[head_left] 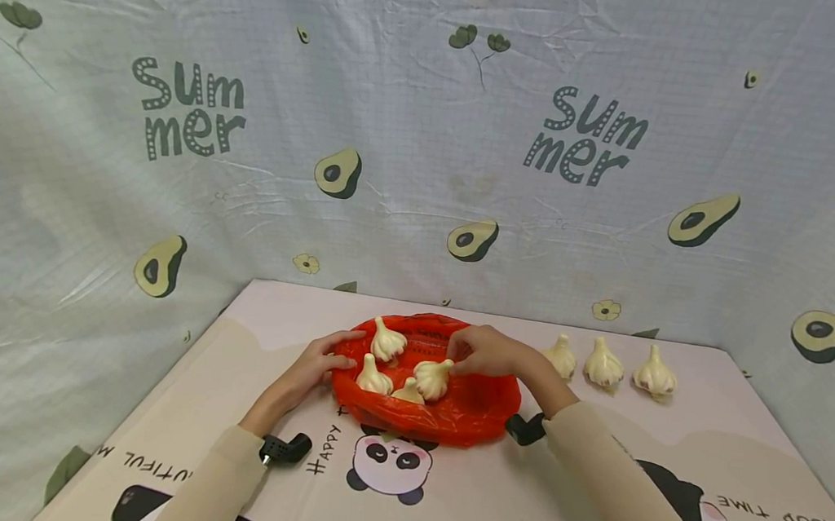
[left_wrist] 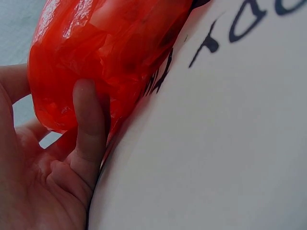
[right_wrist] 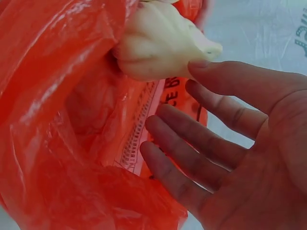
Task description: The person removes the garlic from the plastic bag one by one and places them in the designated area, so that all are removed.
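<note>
A red plastic bag, its rim folded open, stands on the table with several garlic bulbs inside. My left hand holds the bag's left side. In the left wrist view one finger lies along the near side of the red plastic, and other fingers go behind it. My right hand reaches over the bag's right part. Its thumb and forefinger meet at the neck of a tilted garlic bulb. The other fingers stretch out over the bag's opening. More bulbs, one of them a garlic bulb, sit further left inside.
To the right of the bag, a garlic bulb, a second bulb and a third bulb stand in a row with necks up. The pale table has panda prints and lettering. A printed cloth hangs behind it.
</note>
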Demonstrator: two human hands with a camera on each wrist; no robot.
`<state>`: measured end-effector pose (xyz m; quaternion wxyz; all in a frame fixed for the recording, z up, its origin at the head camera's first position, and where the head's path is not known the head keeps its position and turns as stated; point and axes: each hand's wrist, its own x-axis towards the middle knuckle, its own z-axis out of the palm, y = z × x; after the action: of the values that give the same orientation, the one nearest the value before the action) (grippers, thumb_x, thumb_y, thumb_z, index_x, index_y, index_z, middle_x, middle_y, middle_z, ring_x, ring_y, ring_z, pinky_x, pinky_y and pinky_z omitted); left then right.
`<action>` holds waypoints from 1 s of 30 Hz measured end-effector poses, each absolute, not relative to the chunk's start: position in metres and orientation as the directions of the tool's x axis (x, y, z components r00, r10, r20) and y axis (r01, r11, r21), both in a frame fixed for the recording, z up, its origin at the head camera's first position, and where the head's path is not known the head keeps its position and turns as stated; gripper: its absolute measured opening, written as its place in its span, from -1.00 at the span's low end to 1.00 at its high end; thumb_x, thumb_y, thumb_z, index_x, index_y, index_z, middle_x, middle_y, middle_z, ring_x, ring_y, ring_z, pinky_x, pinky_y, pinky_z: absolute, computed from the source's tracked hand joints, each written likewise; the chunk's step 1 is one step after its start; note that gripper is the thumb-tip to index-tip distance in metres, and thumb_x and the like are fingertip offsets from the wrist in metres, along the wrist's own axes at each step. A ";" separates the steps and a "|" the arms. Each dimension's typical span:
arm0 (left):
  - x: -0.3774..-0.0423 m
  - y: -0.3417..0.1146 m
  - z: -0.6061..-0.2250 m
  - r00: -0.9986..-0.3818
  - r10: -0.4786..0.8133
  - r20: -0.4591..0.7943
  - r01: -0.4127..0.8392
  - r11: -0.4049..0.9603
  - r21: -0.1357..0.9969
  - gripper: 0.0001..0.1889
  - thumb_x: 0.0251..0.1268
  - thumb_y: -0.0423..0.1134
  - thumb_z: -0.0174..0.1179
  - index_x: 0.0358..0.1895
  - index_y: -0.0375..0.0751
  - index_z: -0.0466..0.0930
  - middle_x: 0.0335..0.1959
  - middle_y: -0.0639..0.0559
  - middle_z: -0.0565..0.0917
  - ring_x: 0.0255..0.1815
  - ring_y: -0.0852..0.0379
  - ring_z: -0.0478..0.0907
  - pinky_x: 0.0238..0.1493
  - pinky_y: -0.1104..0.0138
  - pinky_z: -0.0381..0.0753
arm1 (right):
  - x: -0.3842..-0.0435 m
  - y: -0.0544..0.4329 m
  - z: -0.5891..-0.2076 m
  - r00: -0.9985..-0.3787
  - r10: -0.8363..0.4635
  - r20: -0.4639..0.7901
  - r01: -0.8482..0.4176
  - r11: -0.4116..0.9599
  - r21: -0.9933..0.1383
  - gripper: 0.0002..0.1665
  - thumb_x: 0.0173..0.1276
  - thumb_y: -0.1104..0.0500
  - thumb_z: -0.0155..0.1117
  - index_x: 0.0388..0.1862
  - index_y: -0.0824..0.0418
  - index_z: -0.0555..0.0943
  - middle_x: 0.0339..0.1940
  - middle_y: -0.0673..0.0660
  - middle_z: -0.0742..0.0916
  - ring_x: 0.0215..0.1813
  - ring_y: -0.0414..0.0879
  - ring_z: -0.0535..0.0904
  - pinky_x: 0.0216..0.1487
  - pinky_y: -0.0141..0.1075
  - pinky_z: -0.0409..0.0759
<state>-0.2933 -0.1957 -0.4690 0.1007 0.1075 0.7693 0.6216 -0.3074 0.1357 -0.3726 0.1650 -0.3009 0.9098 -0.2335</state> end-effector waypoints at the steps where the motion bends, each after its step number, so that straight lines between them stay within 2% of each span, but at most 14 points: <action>1: -0.294 -0.196 -0.469 -0.956 0.293 -0.022 0.040 0.204 0.978 -0.37 0.37 -0.27 0.08 0.53 -0.13 0.35 0.66 -0.24 0.17 0.59 -0.35 0.22 0.48 -0.09 0.46 | -0.308 0.135 -0.373 -0.765 -0.624 -0.159 -0.470 0.710 -0.524 -0.90 0.35 0.18 0.38 -0.19 0.14 0.67 -0.19 0.03 0.71 -0.09 -0.09 0.55 0.00 -0.29 0.65; 6: -0.295 -0.196 -0.469 -0.956 0.293 -0.023 0.040 0.205 0.978 -0.37 0.37 -0.27 0.08 0.54 -0.13 0.35 0.65 -0.25 0.17 0.58 -0.35 0.23 0.47 -0.08 0.48 | -0.310 0.129 -0.376 -0.770 -0.625 -0.127 -0.473 0.693 -0.544 -0.91 0.35 0.20 0.37 -0.18 0.12 0.66 -0.22 0.02 0.69 -0.13 -0.09 0.51 -0.06 -0.32 0.59; 14: -0.294 -0.195 -0.469 -0.957 0.289 -0.027 0.035 0.208 0.977 -0.37 0.37 -0.26 0.09 0.54 -0.13 0.35 0.65 -0.25 0.18 0.58 -0.35 0.23 0.48 -0.08 0.47 | -0.315 0.118 -0.384 -0.766 -0.638 -0.079 -0.448 0.617 -0.647 -0.85 0.36 0.22 0.37 -0.10 0.15 0.67 -0.11 0.06 0.74 -0.03 -0.09 0.62 0.12 -0.24 0.71; 22: -0.295 -0.195 -0.470 -0.957 0.290 -0.022 0.038 0.201 0.979 -0.38 0.39 -0.27 0.10 0.53 -0.13 0.36 0.64 -0.24 0.21 0.55 -0.33 0.28 0.45 -0.05 0.50 | -0.321 0.108 -0.391 -0.756 -0.647 -0.102 -0.432 0.609 -0.665 -0.81 0.36 0.18 0.41 -0.06 0.14 0.68 -0.04 0.08 0.76 0.05 -0.05 0.65 0.16 -0.20 0.73; 30: -0.294 -0.196 -0.469 -0.958 0.285 -0.025 0.036 0.208 0.977 -0.38 0.38 -0.27 0.10 0.53 -0.11 0.37 0.63 -0.24 0.23 0.55 -0.33 0.28 0.45 -0.05 0.51 | -0.323 0.099 -0.394 -0.748 -0.647 -0.148 -0.401 0.618 -0.676 -0.70 0.34 0.13 0.45 0.02 0.14 0.66 0.11 0.15 0.74 0.25 0.10 0.61 0.31 -0.02 0.67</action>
<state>-0.2939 -0.1958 -0.4691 0.1001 0.1041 0.7708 0.6206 -0.3234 0.0991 -0.3941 0.1924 -0.2982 0.8787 -0.3193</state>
